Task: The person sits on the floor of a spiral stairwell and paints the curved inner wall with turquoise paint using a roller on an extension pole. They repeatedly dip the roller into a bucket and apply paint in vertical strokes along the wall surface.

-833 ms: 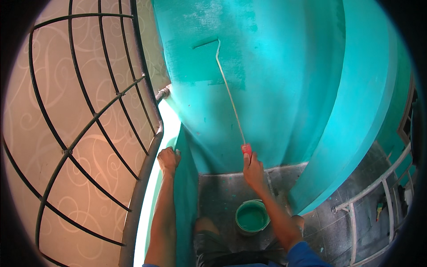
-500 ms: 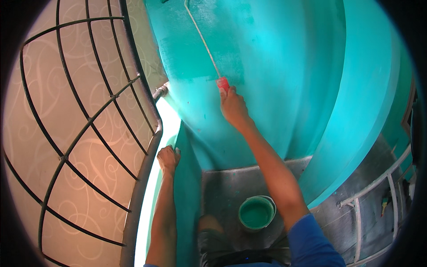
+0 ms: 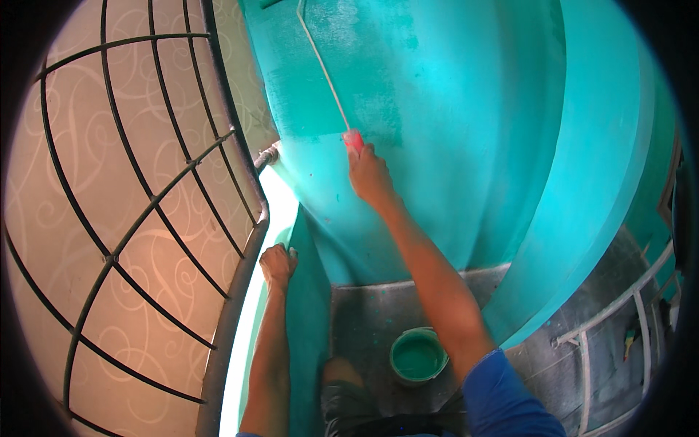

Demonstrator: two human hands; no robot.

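My right hand is closed round the red handle of a paint roller. Its thin metal rod runs up along the turquoise wall, and only a bit of the roller's end shows at the top edge. Darker, wet-looking paint covers a patch of wall beside the rod. On the left, my left hand is curled over the top of a low turquoise wall, its fingertips partly hidden. Below, between my arms, a bucket of green paint stands on the floor.
A dark metal grille curves along the left, in front of a patterned beige wall. Another turquoise wall face bulges at the right. A pale metal railing stands at lower right on the grey floor.
My right hand has shifted slightly left and down with the roller, and more of the roller's end shows at the top. My left hand stays on the low wall.
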